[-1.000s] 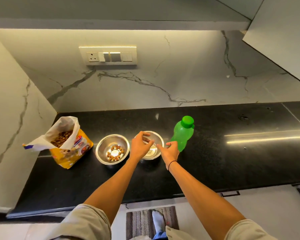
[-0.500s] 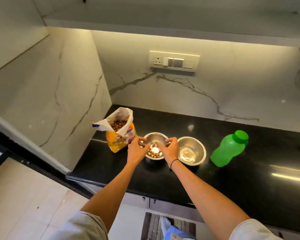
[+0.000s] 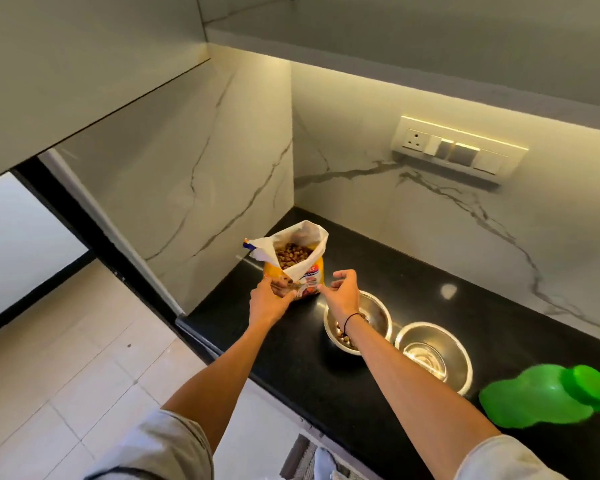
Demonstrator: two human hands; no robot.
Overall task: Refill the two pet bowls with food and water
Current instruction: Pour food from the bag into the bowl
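From the head camera, a black countertop [image 3: 291, 362] runs into a corner of white veined marble wall, with a switch panel [image 3: 459, 150] fixed above it under a strip light. A green bottle [image 3: 541, 400] with its cap on stands at the right, near the counter's front edge. Pale floor tiles and a striped mat [image 3: 300, 459] show below. The right forearm crosses over the food bowl [image 3: 374, 315] and hides most of its inside; a few brown pellets show beside the wrist. Just beside it on the right sits the water bowl [image 3: 433, 355], steel, with a little clear water at the bottom. The left hand [image 3: 269, 301] grips the lower front of the pet food bag [image 3: 295, 261], fingers curled against the yellow printed face. The right hand [image 3: 342, 292] is at the bag's right side, fingers bent and half spread; its thumb tip meets the bag, but I cannot tell if it holds. The bag stands upright in the corner, its white top folded open over brown kibble.
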